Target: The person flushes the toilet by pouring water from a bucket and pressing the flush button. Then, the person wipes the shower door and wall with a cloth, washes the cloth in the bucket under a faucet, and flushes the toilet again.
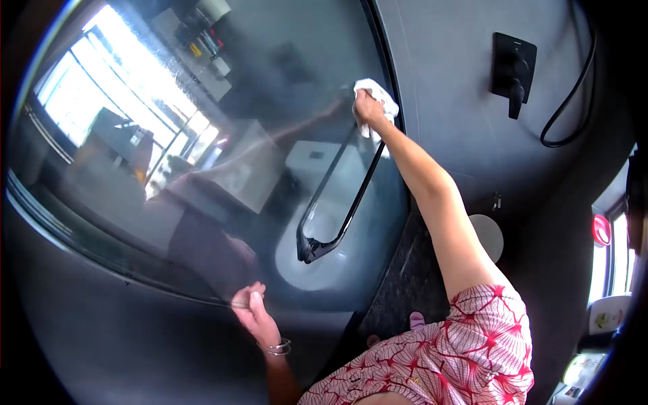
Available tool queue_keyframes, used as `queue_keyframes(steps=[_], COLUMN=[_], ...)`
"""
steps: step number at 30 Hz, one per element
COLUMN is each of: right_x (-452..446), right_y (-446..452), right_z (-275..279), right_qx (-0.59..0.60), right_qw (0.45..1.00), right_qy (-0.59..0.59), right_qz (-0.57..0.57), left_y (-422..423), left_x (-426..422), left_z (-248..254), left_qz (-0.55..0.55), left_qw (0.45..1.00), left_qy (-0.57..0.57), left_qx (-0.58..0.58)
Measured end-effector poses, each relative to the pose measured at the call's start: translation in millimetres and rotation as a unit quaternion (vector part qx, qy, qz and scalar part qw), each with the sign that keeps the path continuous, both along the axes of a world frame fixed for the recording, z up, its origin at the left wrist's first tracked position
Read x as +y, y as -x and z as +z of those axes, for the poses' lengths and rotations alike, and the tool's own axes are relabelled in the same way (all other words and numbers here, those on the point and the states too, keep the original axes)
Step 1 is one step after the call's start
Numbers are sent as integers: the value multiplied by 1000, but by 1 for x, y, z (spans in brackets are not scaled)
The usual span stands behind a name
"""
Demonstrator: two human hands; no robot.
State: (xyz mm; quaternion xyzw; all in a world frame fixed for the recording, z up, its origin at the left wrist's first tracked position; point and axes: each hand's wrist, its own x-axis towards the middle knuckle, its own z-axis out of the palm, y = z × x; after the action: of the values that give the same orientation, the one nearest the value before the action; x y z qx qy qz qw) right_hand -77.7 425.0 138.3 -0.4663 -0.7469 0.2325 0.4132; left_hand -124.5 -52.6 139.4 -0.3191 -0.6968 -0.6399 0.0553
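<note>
My right hand (368, 109) is closed on a white cloth (388, 101), which it presses against a large glass door (270, 88) near the door's far upper edge. Just below the cloth, a long black handle (359, 192) is fixed to the glass. Down at the near edge of the pane, my left hand (253, 312) grips the glass, thumb on one side; its other fingers are partly hidden. Thin bangles (278, 347) circle the left wrist.
A black shower valve (514, 74) with a dark hose (582, 101) is on the grey wall to the right. Through the glass shows a white toilet (310, 263). Window reflections brighten the left side. Bottles (601, 314) stand at the far right.
</note>
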Motion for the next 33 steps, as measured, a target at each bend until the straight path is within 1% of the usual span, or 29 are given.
queue_keyframes(steps=[2,3,4,5,6,7,8,10,11,13,15,16,17,18,19,20,21,23,24,25,26,27,28,29,30,32,33], right_x=[-21,-39,-50,-83,-115,-170,-163,-223,-241,-260,-260,-252,-229,-192,-152,-145,-131,-101,-87,-76,-64,-57,-57,-70,-93,-100,-106], right_y=[5,3,17,9,13,-27,27,-8,-9,0,19,30,42,54,60,18,1,-10,-19,-33,-48,-62,-79,-109,-128,-142,-142], right_z=[-5,5,-6,15,24,76,39,99,117,145,167,177,171,167,159,151,135,95,73,55,38,19,0,-15,-29,-59,-70], right_qx=[66,15,73,3,64,61,282,320,349,412,467,475,406,325,222,114,90,130,170,243,350,458,545,622,687,711,691], right_qw=[998,999,987,965,938,972,905,830,792,728,687,681,717,738,781,867,905,945,954,941,883,779,657,559,445,480,595], right_qy=[-3,-35,-141,-262,-339,-150,-194,-330,-369,-389,-395,-416,-501,-570,-562,-436,-362,-234,-144,-20,121,238,314,338,357,372,298], right_qz=[12,36,32,-16,-29,170,251,315,338,385,393,370,265,159,158,214,203,186,199,236,290,356,415,433,450,354,285], left_y=[1,-1,-1,0,0,-1,-2,-1,1,0,4,5,5,4,4,4,2,7,6,1,-1,-1,-9,-14,-16,-30,-37], left_x=[0,1,1,1,1,1,1,1,1,-1,-4,-4,-3,-5,-5,-3,-2,-2,-4,-7,-5,-9,-9,-16,-32,-45,-48], left_z=[0,1,1,0,0,2,3,3,-1,-1,-3,-3,-1,-1,-3,-7,-5,-9,-9,-7,-4,-5,-3,-18,-33,-51,-61], left_qz=[-1,3,4,2,-3,-8,-15,-1,-5,-19,-45,-44,-50,-54,-55,-57,-31,-25,-30,-28,-27,-14,18,63,117,117,74], left_qw=[1000,999,999,999,999,998,998,998,1000,999,999,999,999,998,998,998,999,1000,999,999,999,999,1000,998,992,993,996], left_qy=[-1,-12,-11,-17,-19,-20,-10,-5,1,3,-2,1,2,6,1,-27,-5,16,27,31,31,40,2,-23,-48,-13,-1], left_qx=[-20,-32,-33,-41,-49,-58,-60,-57,-27,-26,-14,-17,-15,-17,-10,-8,-14,-2,0,1,2,13,22,5,-8,-31,-55])
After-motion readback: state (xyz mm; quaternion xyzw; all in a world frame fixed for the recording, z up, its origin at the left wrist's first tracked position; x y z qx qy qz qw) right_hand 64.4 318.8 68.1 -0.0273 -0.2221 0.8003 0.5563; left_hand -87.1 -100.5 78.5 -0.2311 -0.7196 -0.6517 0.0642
